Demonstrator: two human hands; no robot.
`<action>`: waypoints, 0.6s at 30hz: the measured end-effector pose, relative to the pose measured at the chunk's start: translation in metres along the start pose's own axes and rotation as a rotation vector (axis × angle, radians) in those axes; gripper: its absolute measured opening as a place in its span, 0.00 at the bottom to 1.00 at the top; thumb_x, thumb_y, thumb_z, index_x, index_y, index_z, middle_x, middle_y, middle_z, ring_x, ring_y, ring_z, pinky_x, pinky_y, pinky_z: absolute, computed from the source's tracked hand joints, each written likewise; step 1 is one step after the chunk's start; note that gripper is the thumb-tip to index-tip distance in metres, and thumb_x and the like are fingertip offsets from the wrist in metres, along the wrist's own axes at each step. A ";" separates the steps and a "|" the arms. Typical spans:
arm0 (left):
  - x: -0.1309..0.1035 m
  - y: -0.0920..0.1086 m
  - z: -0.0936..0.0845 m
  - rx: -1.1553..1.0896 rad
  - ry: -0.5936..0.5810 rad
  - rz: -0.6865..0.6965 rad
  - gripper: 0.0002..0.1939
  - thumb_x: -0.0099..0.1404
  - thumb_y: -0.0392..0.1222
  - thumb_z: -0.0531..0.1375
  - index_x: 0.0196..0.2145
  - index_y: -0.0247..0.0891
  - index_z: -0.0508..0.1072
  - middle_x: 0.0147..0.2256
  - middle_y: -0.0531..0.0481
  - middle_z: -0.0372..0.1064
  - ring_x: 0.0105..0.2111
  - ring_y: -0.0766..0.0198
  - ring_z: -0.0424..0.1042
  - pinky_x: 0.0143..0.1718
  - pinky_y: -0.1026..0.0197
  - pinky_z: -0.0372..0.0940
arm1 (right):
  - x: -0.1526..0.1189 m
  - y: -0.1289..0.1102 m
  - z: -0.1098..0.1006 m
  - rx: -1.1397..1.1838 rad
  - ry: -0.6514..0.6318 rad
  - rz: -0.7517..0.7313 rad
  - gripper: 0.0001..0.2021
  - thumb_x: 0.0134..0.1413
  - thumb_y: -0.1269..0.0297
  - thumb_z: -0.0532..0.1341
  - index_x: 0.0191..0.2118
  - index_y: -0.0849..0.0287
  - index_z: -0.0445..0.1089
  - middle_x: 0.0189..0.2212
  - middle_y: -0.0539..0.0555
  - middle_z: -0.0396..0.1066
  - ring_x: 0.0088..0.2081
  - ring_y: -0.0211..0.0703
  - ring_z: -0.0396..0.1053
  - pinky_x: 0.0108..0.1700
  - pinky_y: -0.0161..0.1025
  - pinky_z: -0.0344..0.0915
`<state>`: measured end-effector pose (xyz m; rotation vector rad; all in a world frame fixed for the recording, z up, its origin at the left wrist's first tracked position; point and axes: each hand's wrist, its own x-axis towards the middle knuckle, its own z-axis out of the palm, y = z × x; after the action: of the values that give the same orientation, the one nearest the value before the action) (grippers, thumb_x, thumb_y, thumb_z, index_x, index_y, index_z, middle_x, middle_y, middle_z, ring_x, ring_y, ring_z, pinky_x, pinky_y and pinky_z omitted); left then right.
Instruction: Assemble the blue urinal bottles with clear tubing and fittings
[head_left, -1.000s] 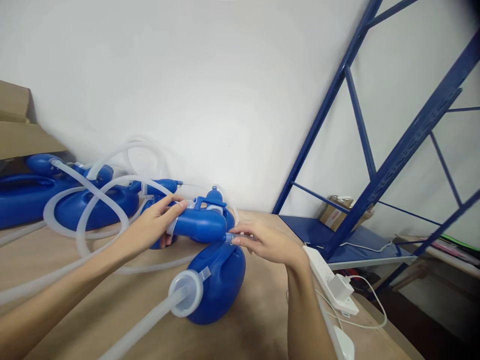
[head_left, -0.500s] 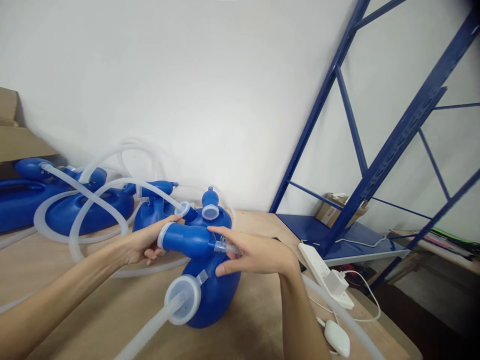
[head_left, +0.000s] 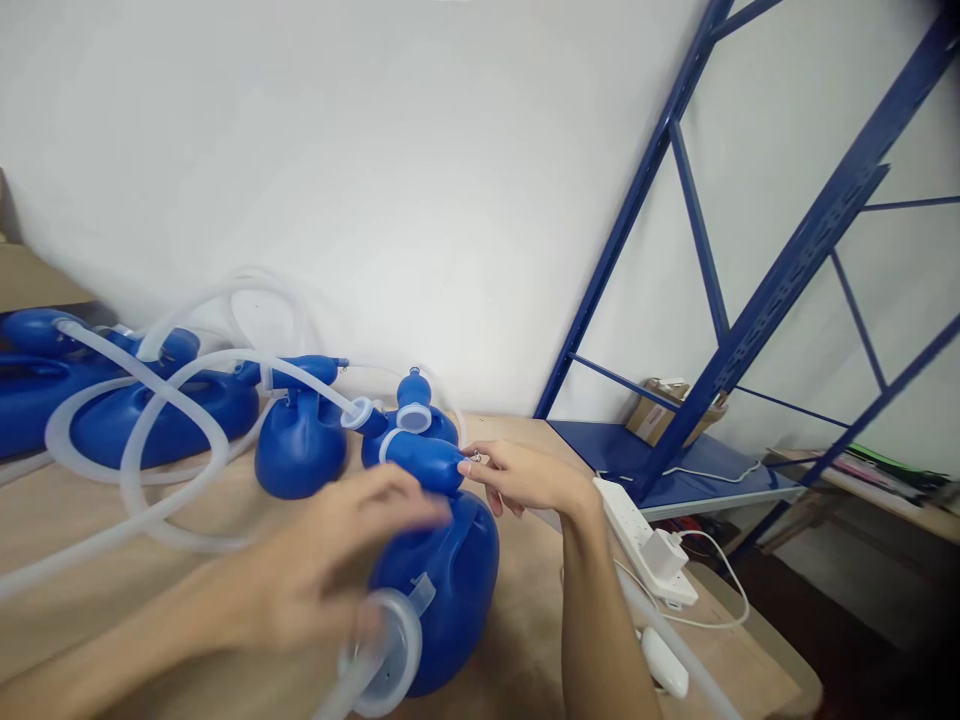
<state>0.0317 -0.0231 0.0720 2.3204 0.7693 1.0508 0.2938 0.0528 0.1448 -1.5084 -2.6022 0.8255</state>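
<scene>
My left hand point(head_left: 330, 560) is blurred by motion, thumb and fingers apart with nothing between them, just above the white cap point(head_left: 394, 655) of a blue plastic jug point(head_left: 454, 590). A clear tube point(head_left: 349, 690) runs from that cap. My right hand point(head_left: 525, 480) pinches the narrow end of a blue bottle-shaped urinal head point(head_left: 424, 458), by a small metal hose clamp point(head_left: 475, 457). This head lies sideways above the jug, its white-rimmed wide end pointing left. How exactly the right fingertips sit on the clamp or tube is partly hidden.
More blue jugs point(head_left: 300, 450) and looped clear tubing point(head_left: 217, 450) spread over the left of the wooden table point(head_left: 525, 600). A white power strip point(head_left: 641, 540) with a plug and a white charger point(head_left: 664, 660) lies at right. A blue metal rack point(head_left: 630, 220) stands behind.
My left hand has let go of the urinal head's wide end and come down toward the cap. My right hand has moved slightly up and right with the narrow end.
</scene>
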 end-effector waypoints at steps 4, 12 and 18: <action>-0.010 0.031 0.021 0.146 -0.358 0.305 0.18 0.64 0.53 0.65 0.51 0.51 0.77 0.50 0.47 0.75 0.52 0.48 0.71 0.59 0.48 0.65 | -0.004 -0.003 0.000 -0.016 0.025 0.013 0.24 0.73 0.50 0.51 0.59 0.64 0.69 0.20 0.48 0.75 0.18 0.37 0.68 0.29 0.33 0.63; -0.003 0.010 0.037 0.277 -0.055 -0.014 0.12 0.66 0.41 0.57 0.25 0.39 0.62 0.27 0.50 0.65 0.32 0.59 0.66 0.32 0.55 0.58 | -0.030 -0.015 -0.003 -0.017 0.074 0.050 0.25 0.72 0.50 0.52 0.61 0.62 0.69 0.19 0.46 0.72 0.18 0.37 0.67 0.30 0.35 0.64; 0.002 -0.003 0.028 0.182 -0.101 -0.036 0.17 0.73 0.49 0.55 0.27 0.39 0.68 0.34 0.46 0.71 0.39 0.55 0.70 0.40 0.54 0.65 | -0.047 -0.012 -0.011 0.065 0.113 0.024 0.27 0.71 0.46 0.55 0.66 0.57 0.66 0.18 0.44 0.68 0.18 0.37 0.65 0.25 0.34 0.61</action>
<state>0.0531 -0.0247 0.0544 2.4800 0.8959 0.8720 0.3122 0.0144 0.1704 -1.5252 -2.4578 0.7946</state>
